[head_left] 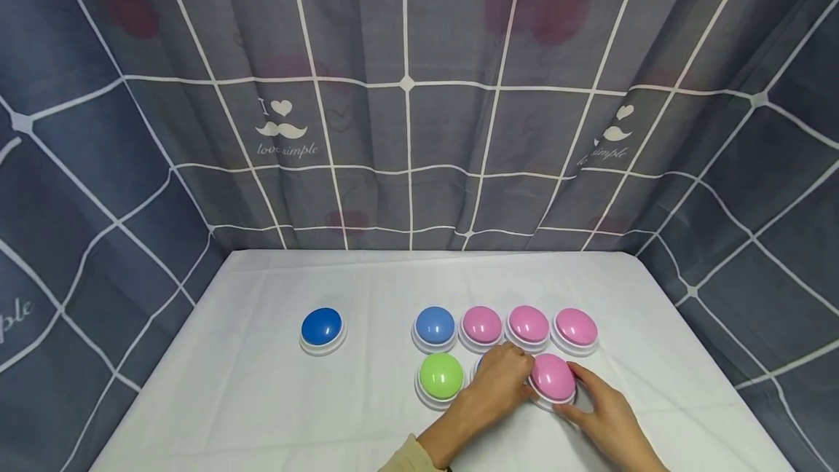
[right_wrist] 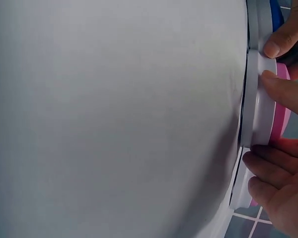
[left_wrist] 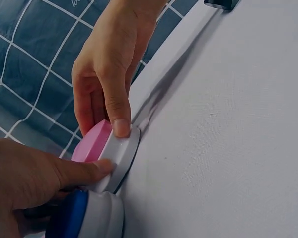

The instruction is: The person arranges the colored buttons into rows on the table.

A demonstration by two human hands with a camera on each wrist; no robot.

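Observation:
A pink push button [head_left: 553, 377] with a white round base sits in the front row, between both hands. My right hand [head_left: 606, 410] holds it from the right, thumb at the near side of the base and fingers at the far side. From the left, my left hand [head_left: 501, 377] grips the same button, its thumb [left_wrist: 102, 167] on the white base. A dark blue push button [left_wrist: 67, 215] stands beside it, mostly hidden under the left hand in the head view. Left of that is a green push button [head_left: 441, 376].
Behind stands a row with a light blue button [head_left: 435, 325] and three pink ones, the rightmost pink button [head_left: 576, 327] nearest the right hand. A separate blue button [head_left: 322, 327] is at the left. Everything rests on a white-covered table [head_left: 262, 399], with grey checked curtains [head_left: 367, 122] around it.

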